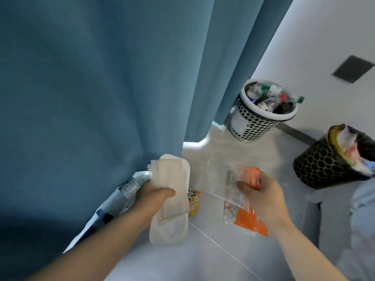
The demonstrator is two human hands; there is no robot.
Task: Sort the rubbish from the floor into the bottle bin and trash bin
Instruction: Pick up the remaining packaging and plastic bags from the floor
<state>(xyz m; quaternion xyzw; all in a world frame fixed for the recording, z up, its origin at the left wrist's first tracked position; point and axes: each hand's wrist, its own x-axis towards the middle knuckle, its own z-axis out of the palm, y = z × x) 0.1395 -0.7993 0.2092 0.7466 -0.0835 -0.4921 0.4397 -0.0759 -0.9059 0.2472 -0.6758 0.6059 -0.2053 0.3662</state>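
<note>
While the blue curtain (101, 88) filled the view from 9 to 12 o'clock, the work area was the pale tiled floor (213, 260) at 5 o'clock. The white perforated bottle bin (255, 126), loaded with bottles, stood at 1 o'clock from the right hand (263, 195), well apart. The black honeycomb-patterned trash bin (318, 165) stood at 3 o'clock, nearer, and stuffed with paper. The left hand (156, 194) gripped a long white padded strip (168, 230) across its middle, both ends free. Judged: light, soft, floppy; mid-grip adequate; belongs in the trash bin. The right hand pinched clear and orange plastic bags (246, 220) near their upper part, the rest drooping; contact with the floor could not be told. Judged: near weightless, slippery film; a bunched grip would be safer than a fingertip pinch. The hands were apart, the left at 9 o'clock of the right. A plastic bottle (121, 193) lay on the floor against the curtain hem, just beside the left hand at its 9 o'clock. Judged: light, fairly stiff, smooth; take it round the body; bottle bin. A small yellow wrapper (193, 201) lay on the floor between the hands, partly hidden by the strip.
</note>
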